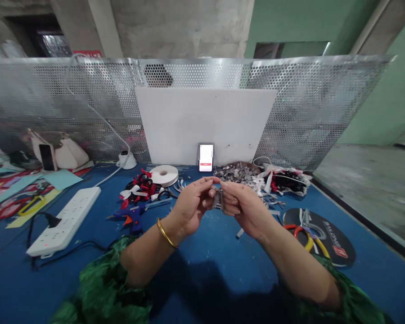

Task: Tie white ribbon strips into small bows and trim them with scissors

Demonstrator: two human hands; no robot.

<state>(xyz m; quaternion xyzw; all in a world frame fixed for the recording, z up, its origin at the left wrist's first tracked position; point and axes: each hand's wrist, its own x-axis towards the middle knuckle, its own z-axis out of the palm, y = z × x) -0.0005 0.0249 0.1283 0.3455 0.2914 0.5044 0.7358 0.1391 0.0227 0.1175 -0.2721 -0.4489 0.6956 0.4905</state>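
My left hand and my right hand meet above the middle of the blue table. Both are closed, pinching a small grey ribbon piece between the fingertips. Part of the ribbon hangs below the fingers; the rest is covered by them, so its full shape is hidden. Just beyond my hands lies a heap of grey ribbon pieces. Red, black and white bows are piled left of my left hand, near a white roll of tape. A blue glue gun rests in front of the bows.
A lit phone leans on a white board. Scissors with orange and yellow handles lie on a black disc at right. A power strip with cords, coloured sheets and pale bags occupy the left.
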